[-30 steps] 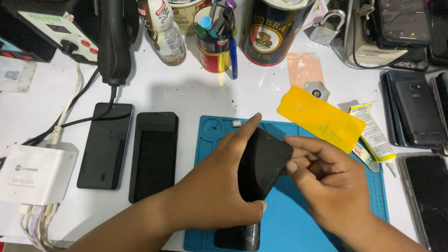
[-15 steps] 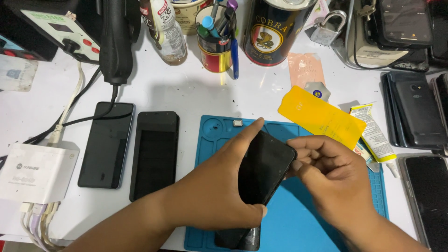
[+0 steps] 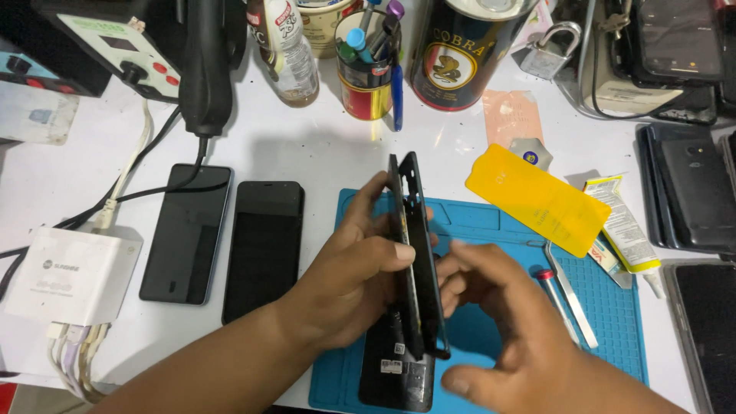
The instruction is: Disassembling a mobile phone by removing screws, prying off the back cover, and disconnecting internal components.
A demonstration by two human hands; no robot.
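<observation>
Hands first: I had the left hand (image 3: 356,268) clamped on a black phone (image 3: 418,253), edge-on, long axis running away from me over the blue mat (image 3: 606,307) on the counter (image 3: 307,153); right hand (image 3: 498,314) loose-fingered, touching its right side, holding nothing.

Left hand (image 3: 349,280): grips black phone (image 3: 418,253), held on edge over blue mat (image 3: 613,314)
Right hand (image 3: 506,318): fingers at phone's right face
Beneath phone: second black device (image 3: 395,372)
Left of mat: two dark phones (image 3: 226,234) flat
</observation>
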